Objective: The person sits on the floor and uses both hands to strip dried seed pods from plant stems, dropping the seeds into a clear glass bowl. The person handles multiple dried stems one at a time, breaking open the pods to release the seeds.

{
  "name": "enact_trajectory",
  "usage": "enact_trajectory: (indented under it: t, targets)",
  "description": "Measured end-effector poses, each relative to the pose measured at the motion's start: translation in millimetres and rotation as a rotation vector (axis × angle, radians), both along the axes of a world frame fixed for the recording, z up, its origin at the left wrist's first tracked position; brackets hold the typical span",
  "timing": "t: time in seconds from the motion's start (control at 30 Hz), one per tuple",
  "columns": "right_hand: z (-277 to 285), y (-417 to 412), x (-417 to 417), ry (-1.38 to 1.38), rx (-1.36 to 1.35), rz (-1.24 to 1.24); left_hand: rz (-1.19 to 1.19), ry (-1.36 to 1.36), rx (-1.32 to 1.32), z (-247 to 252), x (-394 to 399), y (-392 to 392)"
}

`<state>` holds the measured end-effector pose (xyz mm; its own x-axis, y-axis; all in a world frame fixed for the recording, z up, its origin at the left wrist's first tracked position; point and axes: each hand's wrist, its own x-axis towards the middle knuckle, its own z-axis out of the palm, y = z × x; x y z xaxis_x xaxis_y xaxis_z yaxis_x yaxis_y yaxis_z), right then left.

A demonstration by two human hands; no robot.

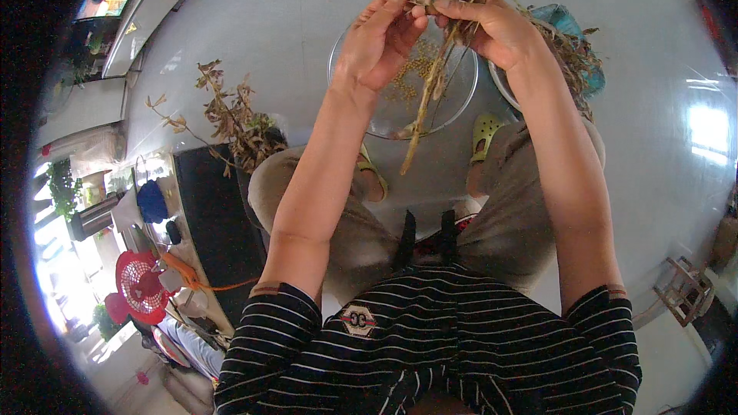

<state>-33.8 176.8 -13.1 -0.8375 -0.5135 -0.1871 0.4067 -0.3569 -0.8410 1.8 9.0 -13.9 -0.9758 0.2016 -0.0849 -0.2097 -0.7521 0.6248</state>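
Observation:
My left hand (383, 34) and my right hand (490, 26) meet at a dry pod (425, 4), pinched between the fingertips of both. A dried bean plant (429, 98) with brown pods and leaves lies in my right hand, its bare stem hanging down towards me. Below the hands a round, clear basin (474, 89) stands on the floor, with many small yellowish beans (412, 72) inside. The stem and my hands hide part of it. Whether the pod is split cannot be told.
At the right, dry plant debris (568, 55) lies by a teal bag (594, 78) and a second round container (500, 89), partly hidden by my arm. More dried plants (230, 121) stand at the left near my knee. A small wooden stool (683, 291) is at the far right.

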Motion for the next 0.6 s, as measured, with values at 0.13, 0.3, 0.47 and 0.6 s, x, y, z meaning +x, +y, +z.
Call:
enact_trajectory:
  t: [0.13, 0.3, 0.47, 0.6]
  targets:
    - [-1, 0, 1, 0.08, 0.079, -0.029, -0.001, -0.013, -0.307, 10, 2, -7]
    - [-2, 1, 2, 0.15, 0.246, -0.01, -0.053, -0.009, -0.473, 5, 2, -8]
    - [2, -6, 5, 0.233, 0.365, 0.0, 0.006, 0.06, -0.793, 9, 2, -8]
    - [-5, -9, 0, 0.328, 0.44, -0.016, -0.039, -0.02, -0.77, 6, 1, -11]
